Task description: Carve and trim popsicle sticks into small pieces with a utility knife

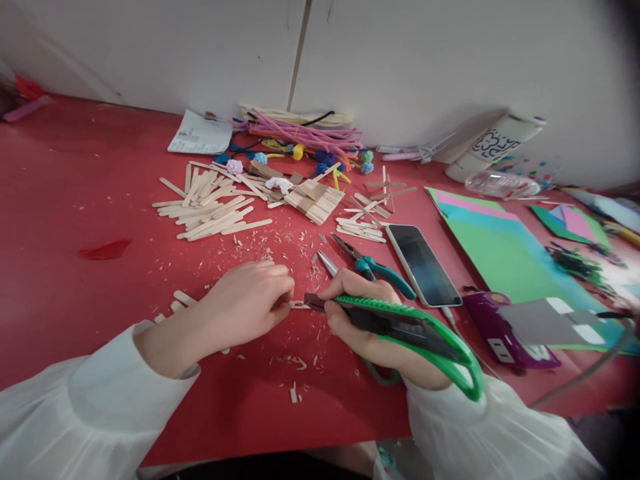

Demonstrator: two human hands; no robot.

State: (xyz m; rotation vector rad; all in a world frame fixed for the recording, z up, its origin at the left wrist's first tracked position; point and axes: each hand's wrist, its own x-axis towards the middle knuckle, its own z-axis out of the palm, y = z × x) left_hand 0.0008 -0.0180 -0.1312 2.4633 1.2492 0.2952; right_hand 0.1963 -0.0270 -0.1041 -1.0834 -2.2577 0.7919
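My right hand [357,320] is closed round a green utility knife [400,320], whose blade end points left. The knife's tip meets the end of a wooden craft stick [299,305]. That stick pokes out from the fingers of my left hand [255,293], which pinch it just above the red table; most of it is hidden. Pale wood shavings [295,360] are scattered around both hands. Several cut sticks [185,298] lie partly under my left forearm. Right behind my right hand are pliers with teal handles [373,267] and a pointed metal tool [327,263], partly covered.
Behind my hands lie a heap of craft sticks [215,207], a banded bundle [315,200] and pink pipe cleaners [305,130]. To the right are a phone [424,263] with a cable, coloured sheets [505,233] and a purple case [500,327]. A red scrap [105,249] lies left.
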